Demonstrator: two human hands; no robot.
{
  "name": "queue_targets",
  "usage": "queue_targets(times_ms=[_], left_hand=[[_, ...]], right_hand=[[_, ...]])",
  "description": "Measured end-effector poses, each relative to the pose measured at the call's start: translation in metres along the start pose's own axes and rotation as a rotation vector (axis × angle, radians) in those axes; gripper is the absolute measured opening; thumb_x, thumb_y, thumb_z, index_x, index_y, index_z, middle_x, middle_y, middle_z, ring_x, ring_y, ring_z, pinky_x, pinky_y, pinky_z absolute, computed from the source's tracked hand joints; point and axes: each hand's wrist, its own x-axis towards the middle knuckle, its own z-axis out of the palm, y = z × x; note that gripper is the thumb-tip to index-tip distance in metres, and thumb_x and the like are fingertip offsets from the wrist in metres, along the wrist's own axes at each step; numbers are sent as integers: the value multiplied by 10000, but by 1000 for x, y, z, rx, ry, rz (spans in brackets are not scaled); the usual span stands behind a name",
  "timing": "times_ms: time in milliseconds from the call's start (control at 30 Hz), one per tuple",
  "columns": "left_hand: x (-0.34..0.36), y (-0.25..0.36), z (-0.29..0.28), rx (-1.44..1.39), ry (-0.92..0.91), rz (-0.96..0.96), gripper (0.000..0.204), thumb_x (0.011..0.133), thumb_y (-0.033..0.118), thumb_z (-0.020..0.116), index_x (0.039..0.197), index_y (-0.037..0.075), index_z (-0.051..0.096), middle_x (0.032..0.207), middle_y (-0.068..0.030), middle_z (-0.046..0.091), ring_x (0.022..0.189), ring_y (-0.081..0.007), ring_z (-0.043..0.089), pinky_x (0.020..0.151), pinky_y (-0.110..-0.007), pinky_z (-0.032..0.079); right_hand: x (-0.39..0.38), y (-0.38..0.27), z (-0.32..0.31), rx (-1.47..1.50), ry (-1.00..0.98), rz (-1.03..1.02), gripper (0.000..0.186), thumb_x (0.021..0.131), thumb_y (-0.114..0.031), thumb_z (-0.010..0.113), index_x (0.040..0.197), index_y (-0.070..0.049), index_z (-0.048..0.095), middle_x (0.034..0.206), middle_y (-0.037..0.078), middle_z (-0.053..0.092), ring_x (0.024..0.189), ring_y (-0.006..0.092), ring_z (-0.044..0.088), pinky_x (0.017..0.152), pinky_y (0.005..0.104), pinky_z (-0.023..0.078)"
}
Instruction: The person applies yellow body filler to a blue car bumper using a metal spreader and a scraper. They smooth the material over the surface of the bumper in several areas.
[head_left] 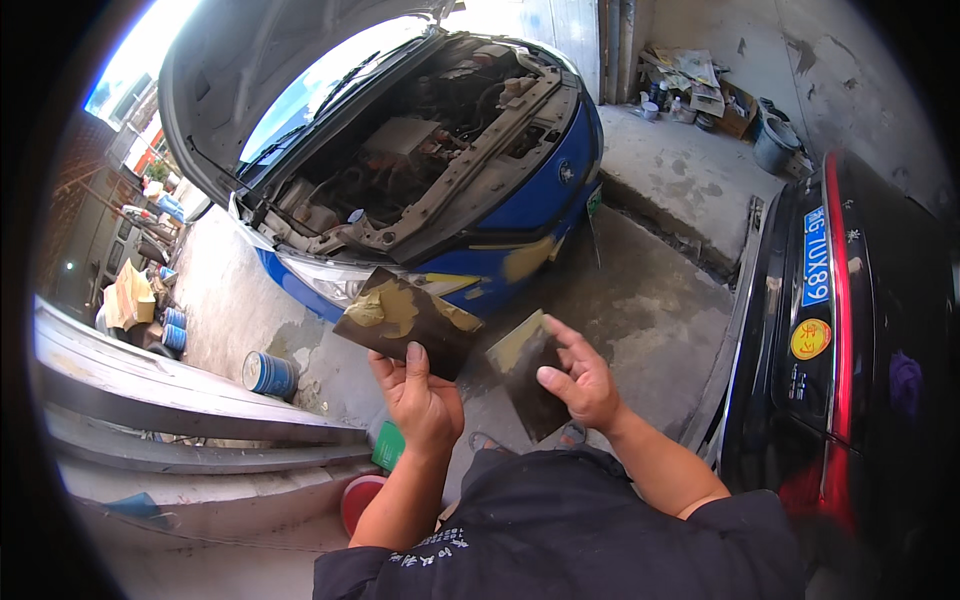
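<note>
My left hand [420, 405] grips the lower edge of a dark putty board [425, 345], thumb on top. Yellowish putty [388, 308] is smeared over the board's upper side. In my right hand [588, 385] is a flat dark putty spreader [532, 392], pinched between thumb and fingers, with putty along its upper edge. The two tools are close together, with a small gap between them. Beyond them stands a blue car [530, 215] with its hood [290, 60] raised. Its front bumper carries patches of the same yellowish putty [528, 260].
To the right is the rear of a black car [880, 300]. A blue paint bucket [270, 375] stands on the floor at the left. Cans, papers and a grey bucket [775, 148] sit by the far right wall. A red basin [360, 497] lies beside my left forearm.
</note>
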Motion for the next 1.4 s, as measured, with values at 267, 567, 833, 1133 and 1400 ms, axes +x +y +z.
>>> queue_targets(times_ms=[267, 567, 833, 1133, 1400], left_hand=[[-15, -10, 7, -38, -125, -38, 345, 982, 4, 447, 1307, 118, 475, 1318, -80, 540, 1224, -218, 511, 1060, -391, 382], [-5, -10, -4, 93, -383, -149, 410, 981, 2, 458, 1386, 69, 436, 1387, -81, 492, 1267, -207, 467, 1081, -371, 336], [-1, -18, 11, 67, -358, -182, 384, 992, 16, 457, 1375, 41, 447, 1352, -77, 520, 1233, -184, 489, 1067, -349, 344], [-3, -18, 8, 262, -463, -335, 420, 1006, 35, 420, 1423, 18, 385, 1388, -64, 484, 1268, -150, 433, 1073, -289, 312], [4, -4, 9, 575, -539, -256, 452, 1004, 49, 445, 1449, 34, 367, 1349, -59, 518, 1232, -130, 443, 1045, -274, 338]], right_hand=[[12, -2, 10, -71, -27, 94, 522, 900, -74, 653, 1363, -9, 421, 955, 9, 617, 767, 29, 492, 696, 192, 403], [27, -8, -12, -167, -46, 32, 415, 902, -75, 656, 1267, 13, 478, 987, 63, 655, 874, 73, 586, 756, 237, 478], [36, -16, -24, -240, -19, 21, 415, 881, -96, 686, 1247, 10, 521, 986, 56, 651, 898, 64, 566, 784, 237, 467], [50, -29, -17, -172, -16, 7, 439, 878, -55, 675, 1281, 5, 512, 915, 31, 640, 814, 58, 573, 721, 209, 457], [63, -33, -20, -179, -91, 46, 444, 876, -52, 678, 1279, 19, 505, 843, -3, 605, 749, 36, 542, 679, 185, 434]])
